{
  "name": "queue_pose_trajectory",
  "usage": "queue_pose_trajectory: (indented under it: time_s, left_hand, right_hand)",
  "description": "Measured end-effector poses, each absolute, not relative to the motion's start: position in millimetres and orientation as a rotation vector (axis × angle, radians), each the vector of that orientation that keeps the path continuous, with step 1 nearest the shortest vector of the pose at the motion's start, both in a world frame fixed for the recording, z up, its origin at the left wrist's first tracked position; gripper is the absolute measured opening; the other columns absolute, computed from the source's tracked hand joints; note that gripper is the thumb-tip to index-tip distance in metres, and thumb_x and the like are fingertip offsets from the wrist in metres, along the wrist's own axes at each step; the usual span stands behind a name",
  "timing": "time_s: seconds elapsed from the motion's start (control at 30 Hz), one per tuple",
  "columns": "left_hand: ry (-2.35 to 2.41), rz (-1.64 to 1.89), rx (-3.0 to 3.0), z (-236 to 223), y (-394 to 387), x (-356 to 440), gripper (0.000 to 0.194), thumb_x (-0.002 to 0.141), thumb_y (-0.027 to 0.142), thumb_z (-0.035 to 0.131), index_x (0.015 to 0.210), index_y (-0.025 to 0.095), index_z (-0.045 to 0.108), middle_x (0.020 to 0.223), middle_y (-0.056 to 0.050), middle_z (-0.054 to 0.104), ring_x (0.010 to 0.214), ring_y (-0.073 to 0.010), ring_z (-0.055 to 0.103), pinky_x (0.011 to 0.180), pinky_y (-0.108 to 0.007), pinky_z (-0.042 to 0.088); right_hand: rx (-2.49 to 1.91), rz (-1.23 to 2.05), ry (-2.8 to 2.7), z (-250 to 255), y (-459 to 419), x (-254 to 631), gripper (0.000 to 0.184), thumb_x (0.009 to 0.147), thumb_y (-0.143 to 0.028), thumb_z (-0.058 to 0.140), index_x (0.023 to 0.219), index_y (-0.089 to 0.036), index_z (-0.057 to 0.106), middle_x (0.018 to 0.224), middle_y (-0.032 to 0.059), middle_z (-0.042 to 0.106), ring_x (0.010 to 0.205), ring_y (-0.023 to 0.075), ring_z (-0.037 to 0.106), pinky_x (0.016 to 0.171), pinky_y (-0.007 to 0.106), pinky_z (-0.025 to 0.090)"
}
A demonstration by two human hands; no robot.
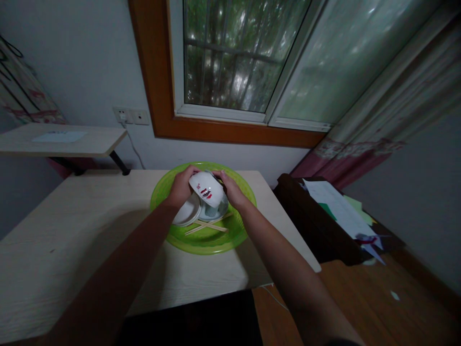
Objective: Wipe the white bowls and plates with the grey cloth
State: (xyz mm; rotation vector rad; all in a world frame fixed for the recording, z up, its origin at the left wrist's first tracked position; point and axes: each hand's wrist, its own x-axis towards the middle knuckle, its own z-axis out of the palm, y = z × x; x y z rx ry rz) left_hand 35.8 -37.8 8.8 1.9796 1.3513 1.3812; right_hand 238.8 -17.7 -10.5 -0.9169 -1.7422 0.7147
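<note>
A white bowl (208,188) with red and dark markings is tilted between my two hands, above a round green tray (201,246). My left hand (182,186) is closed on the bowl's left side, and my right hand (231,189) grips its right side. Below it on the left lie white plates (188,211), partly covered by the bowl and my left hand. A greyish glass or cup (212,211) shows under the bowl, on a pale dish; its shape is mostly hidden. In front of them, light wooden chopsticks (212,225) lie crossed on the tray.
The tray stands on a pale wooden table (118,211) against the wall under a window. A raised shelf (65,139) with a paper on it is at the left. To the right, a dark cabinet (298,211) carries papers (342,211). A socket (131,116) with a cord is behind.
</note>
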Motion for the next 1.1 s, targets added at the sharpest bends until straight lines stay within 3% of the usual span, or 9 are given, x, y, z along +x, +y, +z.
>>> queue_pose_trajectory:
  time_s: [0.23,0.4,0.8,1.1]
  left_hand:
    - [1.247,1.390,2.072,13.5,-36.3,40.1,0.018,0.081,0.017,0.058,0.096,0.019,0.068,0.124,-0.008,0.072,0.119,-0.0212,0.064,0.106,-0.036,0.048]
    - [1.220,1.442,2.093,9.7,-31.0,39.3,0.015,0.082,0.017,0.056,0.091,0.021,0.067,0.111,-0.007,0.072,0.108,-0.0215,0.066,0.100,-0.038,0.052]
    - [1.369,1.780,1.885,3.6,-22.4,29.4,0.013,0.081,0.015,0.057,0.083,0.024,0.067,0.113,-0.006,0.067,0.111,-0.0232,0.062,0.101,-0.038,0.049]
    - [1.351,1.817,1.809,7.0,-24.0,25.0,0.010,0.079,0.018,0.061,0.083,0.024,0.067,0.110,-0.006,0.066,0.109,-0.0240,0.062,0.100,-0.039,0.048]
  right_hand:
    - [-0.829,0.943,-1.663,0.7,-25.2,237.9,0.061,0.097,-0.071,0.041,0.112,-0.022,0.075,0.123,0.0055,0.073,0.119,0.0219,0.065,0.108,0.039,0.050]
    - [-0.691,0.879,-1.724,13.4,-37.0,236.0,0.051,0.100,-0.064,0.044,0.113,-0.027,0.077,0.123,0.0039,0.073,0.121,0.0218,0.063,0.113,0.039,0.045]
    - [-0.625,0.462,-1.898,28.7,-54.5,234.7,0.039,0.104,-0.050,0.045,0.121,-0.032,0.075,0.123,0.0043,0.073,0.120,0.0246,0.063,0.108,0.049,0.044]
    - [-0.600,0.459,-1.870,26.9,-55.6,237.8,0.037,0.104,-0.048,0.046,0.118,-0.031,0.075,0.117,0.0038,0.076,0.115,0.0250,0.066,0.105,0.048,0.048]
